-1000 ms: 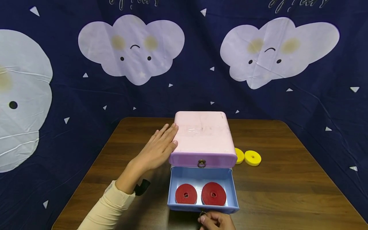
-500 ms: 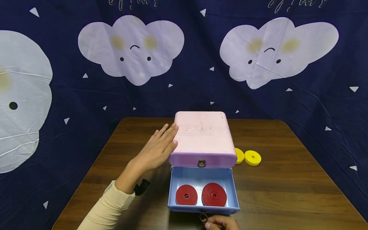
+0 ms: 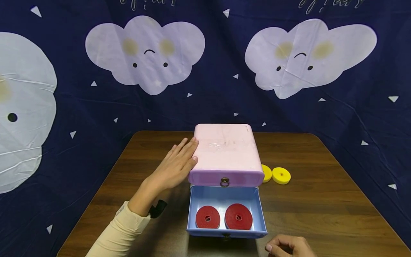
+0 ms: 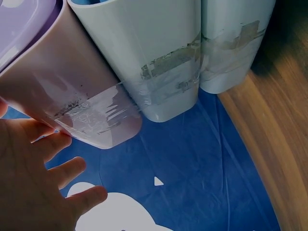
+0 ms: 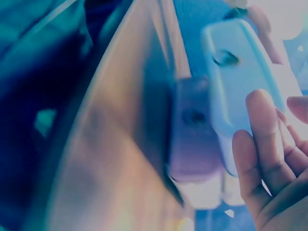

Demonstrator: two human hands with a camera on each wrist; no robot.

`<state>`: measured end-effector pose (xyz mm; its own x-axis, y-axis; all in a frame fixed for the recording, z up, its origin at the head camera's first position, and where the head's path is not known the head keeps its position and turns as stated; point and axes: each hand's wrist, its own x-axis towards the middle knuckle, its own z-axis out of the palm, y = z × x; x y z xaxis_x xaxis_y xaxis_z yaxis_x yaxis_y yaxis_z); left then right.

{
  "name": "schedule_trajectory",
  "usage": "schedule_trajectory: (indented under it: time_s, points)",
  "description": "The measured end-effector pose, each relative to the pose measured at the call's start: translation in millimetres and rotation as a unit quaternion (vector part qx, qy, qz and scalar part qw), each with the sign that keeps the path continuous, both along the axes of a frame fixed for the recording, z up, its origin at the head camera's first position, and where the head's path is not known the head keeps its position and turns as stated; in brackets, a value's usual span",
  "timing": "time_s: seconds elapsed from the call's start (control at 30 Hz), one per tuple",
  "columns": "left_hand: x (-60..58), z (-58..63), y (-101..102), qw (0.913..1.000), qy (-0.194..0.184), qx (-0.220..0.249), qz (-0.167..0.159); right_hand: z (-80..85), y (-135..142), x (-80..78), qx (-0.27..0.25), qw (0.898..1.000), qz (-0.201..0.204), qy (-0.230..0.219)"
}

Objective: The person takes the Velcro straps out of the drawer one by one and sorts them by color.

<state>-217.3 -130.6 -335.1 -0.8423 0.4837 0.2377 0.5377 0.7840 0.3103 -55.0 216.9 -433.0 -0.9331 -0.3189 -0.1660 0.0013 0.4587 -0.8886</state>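
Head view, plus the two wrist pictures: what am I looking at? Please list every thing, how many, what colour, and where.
Table: 1, brown wood, under everything
Backdrop: 1, navy, behind the table; white clouds and triangles, cut-off lettering on top
Drawer unit: 1, pink above paler sections, on the table
Purple drawer: 1, purple front, top, closed
Blue drawer: 1, blue, beneath it, pulled out
Lower drawer: 1, looks purple, blurred, under the blue one
Red rolls: 2, red, in the blue drawer
Yellow rolls: 2, yellow, right of the unit, one partly hidden
Sleeve: 1, cream, left arm
Left hand: 1, against the unit's left side
Right hand: 1, bottom edge, holding nothing
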Motion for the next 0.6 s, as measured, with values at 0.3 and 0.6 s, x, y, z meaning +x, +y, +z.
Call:
schedule_trajectory:
  time_s: [0.3,0.6]
  points:
    - [0.0,-0.9,0,1.0,0.002,-0.004,0.001,33.2,15,-18.0,-0.009,0.952,0.043,0.303]
    - [0.4,0.4,1,1.0,0.005,-0.006,0.001,52.4,1,-57.3,0.056,0.862,0.153,0.481]
